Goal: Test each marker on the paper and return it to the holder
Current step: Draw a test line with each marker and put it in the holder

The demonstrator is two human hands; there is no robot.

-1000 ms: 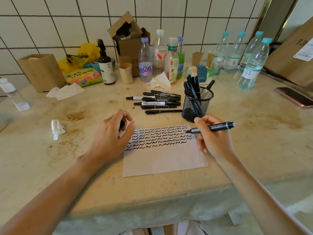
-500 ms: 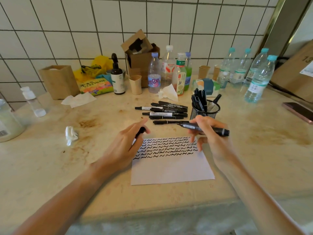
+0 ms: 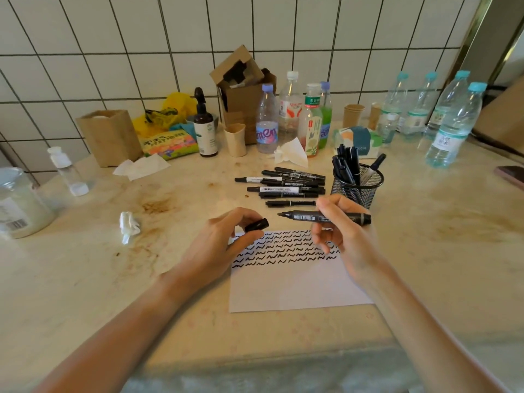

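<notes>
My right hand (image 3: 344, 236) grips an uncapped black marker (image 3: 304, 216) held level above the top edge of the paper (image 3: 295, 285), its tip pointing left. My left hand (image 3: 224, 245) pinches the marker's black cap (image 3: 256, 224), a short gap from the tip. The white paper lies in front of me with several rows of black squiggles across its upper part. Behind my right hand stands a black mesh holder (image 3: 357, 188) with several markers in it. Several more black markers (image 3: 283, 186) lie in a pile on the counter left of the holder.
Bottles (image 3: 266, 123) and a cardboard box (image 3: 241, 92) line the tiled wall behind the pile. Water bottles (image 3: 453, 123) stand at the right, a phone (image 3: 511, 177) at the right edge. A crumpled tissue (image 3: 129, 226) and a jar (image 3: 17, 202) sit at the left.
My right hand lifted the marker off the paper and turned it level, tip toward the left. My left hand rose from the paper's edge and brought the cap toward the tip.
</notes>
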